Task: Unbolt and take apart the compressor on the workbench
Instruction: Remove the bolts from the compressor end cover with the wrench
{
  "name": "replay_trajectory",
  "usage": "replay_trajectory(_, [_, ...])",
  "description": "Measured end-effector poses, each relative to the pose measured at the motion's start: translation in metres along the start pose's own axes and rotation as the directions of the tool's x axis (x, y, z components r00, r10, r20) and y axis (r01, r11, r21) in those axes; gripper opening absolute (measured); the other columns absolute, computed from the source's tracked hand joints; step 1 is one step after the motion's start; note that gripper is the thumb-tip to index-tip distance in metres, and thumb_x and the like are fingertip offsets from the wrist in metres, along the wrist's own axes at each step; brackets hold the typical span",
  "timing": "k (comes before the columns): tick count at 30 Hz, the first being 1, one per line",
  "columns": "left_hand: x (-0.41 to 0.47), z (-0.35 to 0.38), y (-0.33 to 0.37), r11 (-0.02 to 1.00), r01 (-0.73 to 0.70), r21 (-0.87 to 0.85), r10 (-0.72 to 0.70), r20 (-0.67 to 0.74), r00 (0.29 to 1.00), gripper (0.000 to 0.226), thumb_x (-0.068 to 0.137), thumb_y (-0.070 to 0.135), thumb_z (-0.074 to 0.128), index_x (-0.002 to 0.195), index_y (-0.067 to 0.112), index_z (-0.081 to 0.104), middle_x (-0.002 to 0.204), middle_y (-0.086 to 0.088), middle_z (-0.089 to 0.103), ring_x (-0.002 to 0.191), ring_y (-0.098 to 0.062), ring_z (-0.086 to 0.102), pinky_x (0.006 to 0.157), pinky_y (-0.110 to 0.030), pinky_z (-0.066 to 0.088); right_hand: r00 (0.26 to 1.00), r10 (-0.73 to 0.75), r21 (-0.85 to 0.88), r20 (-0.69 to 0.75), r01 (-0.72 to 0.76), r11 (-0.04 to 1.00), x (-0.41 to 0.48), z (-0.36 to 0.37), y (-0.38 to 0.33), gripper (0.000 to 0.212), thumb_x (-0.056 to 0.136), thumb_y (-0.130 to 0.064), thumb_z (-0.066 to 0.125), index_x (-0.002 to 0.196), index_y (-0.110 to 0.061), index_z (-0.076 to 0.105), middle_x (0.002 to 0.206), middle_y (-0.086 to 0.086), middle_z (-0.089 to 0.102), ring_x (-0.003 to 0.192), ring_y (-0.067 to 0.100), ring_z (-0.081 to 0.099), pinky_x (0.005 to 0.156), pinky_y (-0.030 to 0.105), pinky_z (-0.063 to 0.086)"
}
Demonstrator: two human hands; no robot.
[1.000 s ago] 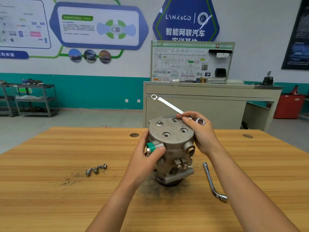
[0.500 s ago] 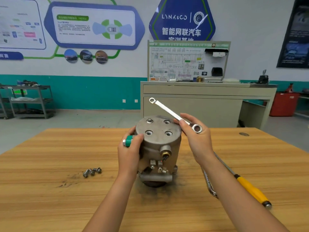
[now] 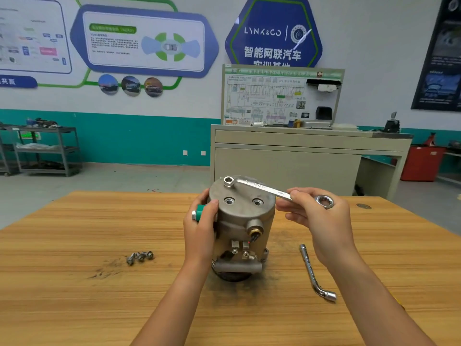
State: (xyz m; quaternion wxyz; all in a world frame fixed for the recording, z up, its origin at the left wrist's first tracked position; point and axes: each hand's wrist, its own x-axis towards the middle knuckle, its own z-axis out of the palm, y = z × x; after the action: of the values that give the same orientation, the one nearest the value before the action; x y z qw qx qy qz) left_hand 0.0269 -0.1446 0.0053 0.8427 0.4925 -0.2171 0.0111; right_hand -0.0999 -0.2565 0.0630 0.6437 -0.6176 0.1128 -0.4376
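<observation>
We're looking down at the compressor (image 3: 242,221), standing upright in the middle of the wooden workbench (image 3: 74,283) on a patch of dark grime. The left hand (image 3: 199,228) grips its left side, fingers curled round the housing and the thumb up at the top edge, right beside a green cap (image 3: 199,213). On the right, the right hand (image 3: 319,216) pinches the shaft of a wrench (image 3: 264,189) between thumb and curled fingers, close to the near ring end. The far ring end sits over a bolt at the back left of the compressor's top face. We can make out two open bolt holes on that face, nearer to us. Left of the compressor, well apart, we see a small cluster of loose bolts (image 3: 140,256) on the wood. To the right lies an L-shaped socket wrench (image 3: 314,273), touching nothing.
</observation>
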Motion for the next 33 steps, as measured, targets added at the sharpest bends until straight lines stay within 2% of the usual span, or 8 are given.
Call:
replay_trajectory(3, [-0.001,0.003,0.000,1.000,-0.009,0.005,0.009,0.002,1.000,0.029,0.094,0.019,0.050,0.121,0.019,0.058,0.106,0.005,0.063,0.082,0.011,0.062,0.060,-0.009,0.047,1.000,0.002,-0.019,-0.030,-0.002,1.000,0.002,0.004,-0.005,0.013,0.086,-0.002,0.057,0.076,-0.007,0.064,0.061,0.008,0.070,0.061,0.015,0.069,0.052,0.019,0.054])
replay_trajectory(6, [-0.005,0.006,0.000,0.999,-0.010,0.033,0.010,0.003,1.000,0.024,0.093,0.023,0.052,0.115,0.031,0.057,0.113,0.004,0.061,0.093,0.000,0.062,0.064,-0.011,0.049,0.999,-0.003,-0.069,-0.036,0.001,0.998,-0.003,0.003,-0.006,0.013,0.085,-0.004,0.058,0.075,-0.008,0.064,0.060,0.007,0.069,0.057,0.016,0.068,0.051,0.021,0.053])
replay_trajectory(11, [-0.005,0.009,0.003,0.988,-0.049,0.146,0.043,0.045,0.998,0.045,0.086,0.041,0.055,0.129,0.040,0.046,0.117,0.018,0.052,0.115,-0.008,0.052,0.096,-0.038,0.048,0.997,-0.035,-0.179,-0.068,0.022,0.984,-0.023,-0.001,0.008,0.015,0.085,-0.008,0.060,0.071,-0.009,0.065,0.044,0.006,0.057,0.040,0.014,0.053,0.044,0.023,0.046])
replay_trajectory(15, [-0.003,0.009,0.004,0.983,-0.066,0.170,0.056,0.065,0.996,0.048,0.090,0.031,0.056,0.134,0.040,0.042,0.116,0.020,0.050,0.112,-0.005,0.051,0.083,-0.025,0.050,0.991,-0.064,-0.224,-0.114,0.037,0.974,-0.025,0.000,0.009,0.017,0.083,-0.011,0.062,0.066,-0.013,0.065,0.041,0.001,0.046,0.034,0.007,0.042,0.035,0.019,0.036])
replay_trajectory(19, [-0.002,0.008,0.003,0.993,-0.053,0.105,0.049,0.038,0.998,0.039,0.091,0.010,0.052,0.116,0.040,0.055,0.109,0.024,0.058,0.096,0.010,0.057,0.068,-0.013,0.049,0.992,-0.102,-0.295,-0.078,0.075,0.953,-0.025,0.003,0.005,0.019,0.083,-0.011,0.061,0.065,-0.013,0.065,0.036,-0.006,0.039,0.034,0.005,0.035,0.036,0.019,0.030])
replay_trajectory(22, [-0.007,0.008,0.003,0.994,-0.052,0.097,0.050,0.015,0.999,0.041,0.084,0.015,0.057,0.117,0.039,0.057,0.101,0.034,0.060,0.091,0.015,0.057,0.071,-0.019,0.051,0.998,-0.057,-0.320,-0.031,0.044,0.946,-0.015,0.002,-0.008,0.017,0.083,-0.011,0.062,0.066,-0.009,0.066,0.036,-0.002,0.037,0.033,0.007,0.032,0.035,0.019,0.028])
replay_trajectory(27, [-0.016,0.011,-0.001,0.991,-0.101,0.088,0.102,-0.009,0.995,0.060,0.071,0.029,0.053,0.132,0.029,0.052,0.121,0.027,0.053,0.112,0.006,0.052,0.086,-0.022,0.052,0.995,0.092,-0.273,-0.039,-0.099,0.957,-0.003,-0.004,-0.014,0.011,0.084,-0.010,0.060,0.077,-0.003,0.065,0.035,0.001,0.038,0.031,0.007,0.032,0.033,0.017,0.029])
replay_trajectory(33, [-0.012,0.011,-0.001,0.993,-0.089,0.082,0.091,-0.025,0.996,0.060,0.070,0.029,0.053,0.130,0.026,0.054,0.127,0.017,0.055,0.110,0.007,0.053,0.089,-0.025,0.051,0.991,0.097,-0.210,-0.094,-0.115,0.971,-0.012,0.001,-0.006,0.011,0.085,-0.008,0.058,0.077,-0.003,0.064,0.035,-0.001,0.042,0.032,0.005,0.037,0.033,0.016,0.033])
